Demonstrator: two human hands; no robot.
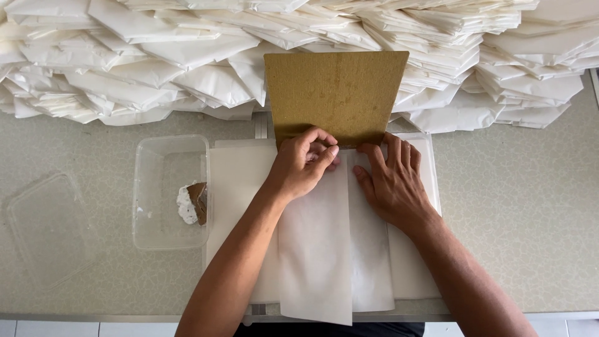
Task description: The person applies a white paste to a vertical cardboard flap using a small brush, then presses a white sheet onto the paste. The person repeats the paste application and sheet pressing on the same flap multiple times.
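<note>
Looks like a paper-bag fold about midway imo: the white sheet (318, 249) is already wrapped w/ both side flaps lapped over the brown board (334, 93), which sticks out the top end toward the big heap of finished folded bags (187, 68), while the seam near the board edge seems not pressed down yet. Left hand (306, 165) is curled, fingertips pinching the left flap's top corner right at the board edge; right hand (393, 181) lies flat and open, palm down on the right flap, both forearms coming in from the bottom. The clear tub (170, 193) w/ a white paste blob sits just left of the sheet on the table (530, 206), lid (47, 224) further left.
</note>
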